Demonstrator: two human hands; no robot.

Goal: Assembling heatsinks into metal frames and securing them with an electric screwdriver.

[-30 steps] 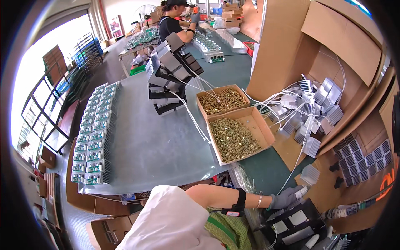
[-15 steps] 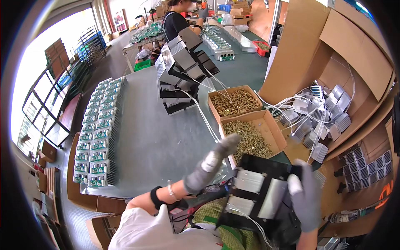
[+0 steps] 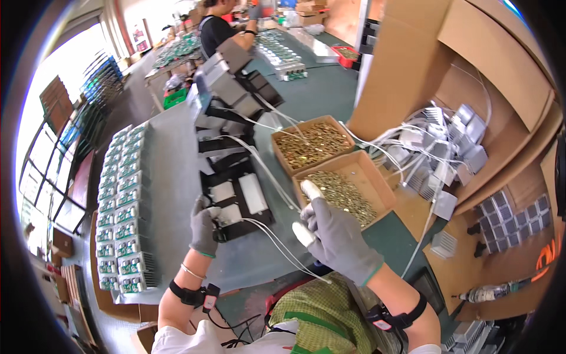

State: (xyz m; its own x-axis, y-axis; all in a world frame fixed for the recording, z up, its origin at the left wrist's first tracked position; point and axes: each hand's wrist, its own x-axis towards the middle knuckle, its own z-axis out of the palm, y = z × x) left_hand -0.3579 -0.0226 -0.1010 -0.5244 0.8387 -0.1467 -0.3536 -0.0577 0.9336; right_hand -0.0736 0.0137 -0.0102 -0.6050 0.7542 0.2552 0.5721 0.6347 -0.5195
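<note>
My left hand [image 3: 203, 229], in a grey glove, grips the near left edge of a black panel [image 3: 234, 187] fitted with silver metal plates. The panel lies tilted on the table at the near end of a stack of similar panels [image 3: 227, 88]. White cables [image 3: 277, 245] trail from it toward me. My right hand [image 3: 342, 241], gloved in grey with white-covered fingertips, is at the near edge of a cardboard box of brass-coloured screws [image 3: 339, 192]. Its thumb and index finger are apart, and nothing shows between them.
A second box of fasteners [image 3: 312, 141] stands just beyond. Heatsink blocks with green boards [image 3: 127, 206] line the table's left side. On the right, a large carton [image 3: 407, 71] holds cabled metal parts [image 3: 436, 147]. A power driver [image 3: 486, 292] lies lower right. Another person [image 3: 221, 29] works at the far end.
The black panel has moved left from in front of me onto the table beside the stack. My left hand has shifted left with it; my right hand has let go and moved left to the screw box.
</note>
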